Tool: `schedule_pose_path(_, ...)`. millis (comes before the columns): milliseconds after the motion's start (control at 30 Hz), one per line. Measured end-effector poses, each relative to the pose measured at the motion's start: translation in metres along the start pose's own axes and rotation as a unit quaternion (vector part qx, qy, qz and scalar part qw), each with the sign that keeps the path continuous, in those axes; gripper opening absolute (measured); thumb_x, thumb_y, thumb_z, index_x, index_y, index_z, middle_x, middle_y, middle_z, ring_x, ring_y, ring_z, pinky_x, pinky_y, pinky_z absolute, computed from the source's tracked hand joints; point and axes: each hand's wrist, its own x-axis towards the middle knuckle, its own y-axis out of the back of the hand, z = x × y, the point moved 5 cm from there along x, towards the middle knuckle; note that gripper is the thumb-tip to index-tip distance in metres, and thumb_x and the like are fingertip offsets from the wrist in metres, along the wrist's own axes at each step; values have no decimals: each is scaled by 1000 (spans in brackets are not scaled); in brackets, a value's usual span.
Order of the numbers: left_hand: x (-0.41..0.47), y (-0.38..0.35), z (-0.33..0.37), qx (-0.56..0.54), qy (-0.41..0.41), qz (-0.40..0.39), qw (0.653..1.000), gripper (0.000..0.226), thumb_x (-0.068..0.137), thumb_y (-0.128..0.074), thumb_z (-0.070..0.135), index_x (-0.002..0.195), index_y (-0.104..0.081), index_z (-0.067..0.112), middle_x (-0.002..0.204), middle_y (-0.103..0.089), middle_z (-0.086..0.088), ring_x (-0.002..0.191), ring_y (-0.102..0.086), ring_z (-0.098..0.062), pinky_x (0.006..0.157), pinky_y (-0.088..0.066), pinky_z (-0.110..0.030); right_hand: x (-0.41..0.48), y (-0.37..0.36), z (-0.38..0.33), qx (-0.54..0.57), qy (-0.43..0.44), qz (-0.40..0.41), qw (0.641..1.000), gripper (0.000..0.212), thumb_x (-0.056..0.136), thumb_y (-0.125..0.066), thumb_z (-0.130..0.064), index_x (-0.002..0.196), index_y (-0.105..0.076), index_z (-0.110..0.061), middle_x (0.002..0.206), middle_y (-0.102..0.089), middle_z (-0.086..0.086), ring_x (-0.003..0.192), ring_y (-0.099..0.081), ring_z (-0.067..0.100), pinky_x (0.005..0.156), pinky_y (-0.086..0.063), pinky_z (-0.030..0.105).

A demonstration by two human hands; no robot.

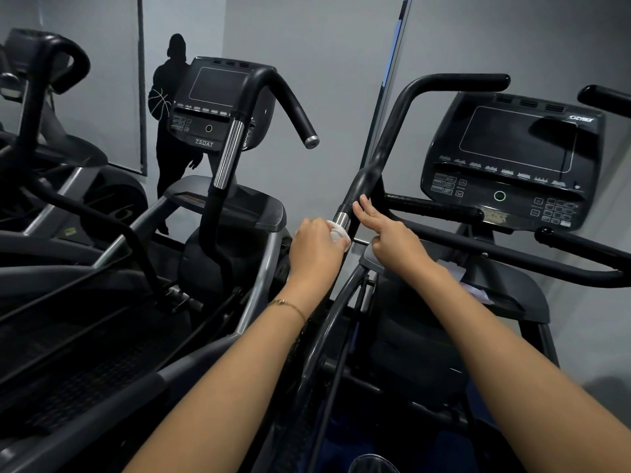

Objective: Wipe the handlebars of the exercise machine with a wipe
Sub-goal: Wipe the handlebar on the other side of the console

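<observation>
Neighbouring machine [218,107], basketball-player wall silhouette [172,107]

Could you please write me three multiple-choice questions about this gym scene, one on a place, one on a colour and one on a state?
1. Where is the wipe?
A. on the console
B. pressed against the handlebar by the left hand
C. on the floor

2. What colour is the wipe?
A. white
B. blue
C. yellow

3. What is the right hand doing?
A. pressing a console button
B. hanging free
C. resting on the handlebar, fingers loose

Answers:
1. B, the left hand holds it at the handlebar's metal collar.
2. A, it shows white beside the dark bar.
3. C, its fingers lie on the bar just above the collar.
</observation>
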Motion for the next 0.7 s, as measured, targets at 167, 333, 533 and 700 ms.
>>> schedule_pose_path(167, 27, -9, 15, 1, 14, -2, 1000, 25, 77, -53, 9, 53, -54, 13, 65, -53, -7, 63, -48, -25, 45, -29, -24, -1, 5, -2, 1, -8, -1, 1000, 81, 78, -32, 9, 142, -27, -41, 150, -13, -29, 122, -48, 12, 64, -35, 21)
schedule_pose_path(333, 18, -6, 5, 26, 13, -11, 1000, 16, 77, -60, 16, 62, -66, 15, 79, -65, -6, 76, -60, -24, 51, -41, -23, 1, 1, 1, -12, -10, -4, 1000, 81, 80, -32, 8, 143, -23, -42, 150, -9, -30, 132, -39, 18, 66, -34, 22)
schedule_pose_path(533, -16, 4, -19, 44, -10, -11, 999, 16, 81, -58, 19, 72, -70, 23, 84, -61, 3, 76, -54, -13, 48, -31, -15, -1, 1, -2, -47, -4, -6, 999, 80, 83, -34, 7, 145, -18, -39, 152, -7, -27, 128, -43, 20, 72, -45, 29)
schedule_pose_path(700, -28, 3, -40, 79, 6, -7, 997, 17, 80, -59, 28, 86, -69, 15, 96, -61, -3, 87, -59, -20, 56, -36, -21, -4, 5, -10, -112, 13, -11, 994, 76, 85, -35, 4, 147, -16, -35, 154, -7, -21, 127, -44, 21, 86, -49, 39)
